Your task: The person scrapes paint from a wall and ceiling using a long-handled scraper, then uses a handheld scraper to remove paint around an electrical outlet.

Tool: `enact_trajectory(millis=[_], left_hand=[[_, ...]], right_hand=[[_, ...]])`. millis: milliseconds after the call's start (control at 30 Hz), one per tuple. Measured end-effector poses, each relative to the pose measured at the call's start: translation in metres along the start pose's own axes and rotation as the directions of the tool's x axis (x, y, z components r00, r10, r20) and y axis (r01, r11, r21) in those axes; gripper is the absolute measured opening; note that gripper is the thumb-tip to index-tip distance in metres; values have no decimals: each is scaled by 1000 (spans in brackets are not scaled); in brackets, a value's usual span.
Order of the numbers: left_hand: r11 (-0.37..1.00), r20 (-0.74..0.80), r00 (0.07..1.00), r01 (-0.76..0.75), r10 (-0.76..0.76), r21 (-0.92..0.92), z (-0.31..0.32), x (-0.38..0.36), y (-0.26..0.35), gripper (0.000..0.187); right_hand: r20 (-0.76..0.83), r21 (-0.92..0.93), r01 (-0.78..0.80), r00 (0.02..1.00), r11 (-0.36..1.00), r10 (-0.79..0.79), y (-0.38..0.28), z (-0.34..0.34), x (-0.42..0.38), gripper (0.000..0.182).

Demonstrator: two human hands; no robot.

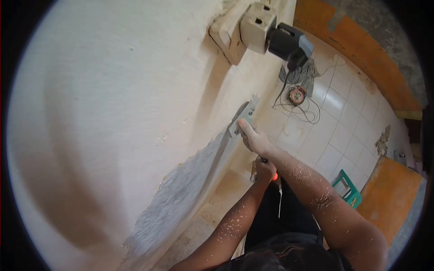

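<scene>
Gripping a flat grey blade (246, 112) at the wall (117, 72), a person's R hand (257, 141) lays its thumb on the face, by the far end of a rough grey patch (176, 194) w/ a ragged edge; whether the blade's full edge meets the wall, can't tell. Just below, the L hand (266, 170) is curled around a partly hidden item (275, 176), dark at one end & red at the other, type unclear. Pale specks dot both forearms. Best technique, prob.: low angle, both blade corners level, light & even pressure, short strokes along the ragged edge so nothing gouges; thumb well back of the working edge. Elec. caution advisable too: a socket box (226, 38) w/ adapter (257, 28) & black plug (289, 43) juts from the same wall nearby, its cord trailing toward the tiled floor (312, 140).
</scene>
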State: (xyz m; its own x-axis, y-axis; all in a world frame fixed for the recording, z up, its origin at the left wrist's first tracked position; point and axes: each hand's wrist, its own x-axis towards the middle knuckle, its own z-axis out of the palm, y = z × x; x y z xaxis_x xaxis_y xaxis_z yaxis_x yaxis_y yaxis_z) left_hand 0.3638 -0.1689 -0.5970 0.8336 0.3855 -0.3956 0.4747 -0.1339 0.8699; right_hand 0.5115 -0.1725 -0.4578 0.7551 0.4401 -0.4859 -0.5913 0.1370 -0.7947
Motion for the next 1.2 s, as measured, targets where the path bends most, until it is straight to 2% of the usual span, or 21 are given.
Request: enact_trajectory(millis=[33,100,133,233,300,367,433,533,567,633,667,767,800,833,900,933,967,1033,1067,1133,1200], left_hand=[[1000,3,1000,16,-16,4,-2,-10,-2,16],[951,17,977,209,-211,-226,5,-7,0,18],[970,-31,969,244,-245,-20,5,-6,-6,18],[945,-13,945,328,-328,-24,5,-19,9,18],[972,40,972,232,-230,-49,7,-6,-5,17],[972,-57,992,102,-117,-213,0,-6,27,16],[967,-65,980,172,-187,-186,-3,-5,30,16],[894,22,897,436,-441,102,-6,-23,52,19],[898,20,901,430,-434,97,-8,-24,50,19],[918,12,918,396,-396,-11,-6,-17,23,18],[917,14,917,398,-398,-9,-5,-10,17,18],[971,87,987,146,-132,-187,-18,9,1,14],[985,-13,988,154,-155,-73,-11,5,2,15],[986,-14,989,147,-149,-73,-6,0,-1,15],[938,67,936,340,-344,74,0,-12,0,17],[900,152,889,435,-432,10,-3,-19,8,18],[902,155,890,433,-428,7,-2,-14,0,18],[978,-131,972,185,-197,-100,0,-5,-18,18],[980,-17,984,178,-180,-93,-3,-9,-7,17],[975,-8,982,186,-188,-120,-10,-21,45,17],[973,1,982,187,-188,-138,-12,-26,39,17]], right_hand=[[-4,5,-16,1000,1000,16,3,2,-6,49],[-41,8,-52,998,999,52,-3,-1,-6,50],[-41,13,-54,998,998,55,3,-4,-6,50],[-53,89,-187,980,978,192,20,-22,-3,59],[-124,38,-90,988,995,94,10,-10,1,58],[53,-14,-65,996,998,66,-3,-4,-5,56],[51,-43,-16,999,999,18,8,-8,1,55],[-47,103,-281,957,954,287,24,-23,-2,57],[-44,98,-274,959,957,280,35,-25,1,57],[-85,-30,-18,996,999,15,27,-10,1,58],[10,-116,-44,999,992,46,-3,3,-8,58],[103,-107,-34,994,994,45,-22,3,-8,58],[38,-103,64,997,993,-61,-15,4,-7,58],[39,-102,71,997,992,-67,-3,0,-4,58],[-101,-1,-77,992,997,77,11,-9,-3,50],[-118,14,-201,972,979,201,12,-12,-4,50],[-120,10,-198,973,980,198,16,-10,0,50],[-22,-57,1,1000,998,-2,4,4,-2,51],[-10,-100,-38,999,994,37,0,2,-3,51],[-19,-102,-81,997,991,79,5,-4,-6,57],[-35,-45,-108,994,993,107,12,-11,-7,64]])
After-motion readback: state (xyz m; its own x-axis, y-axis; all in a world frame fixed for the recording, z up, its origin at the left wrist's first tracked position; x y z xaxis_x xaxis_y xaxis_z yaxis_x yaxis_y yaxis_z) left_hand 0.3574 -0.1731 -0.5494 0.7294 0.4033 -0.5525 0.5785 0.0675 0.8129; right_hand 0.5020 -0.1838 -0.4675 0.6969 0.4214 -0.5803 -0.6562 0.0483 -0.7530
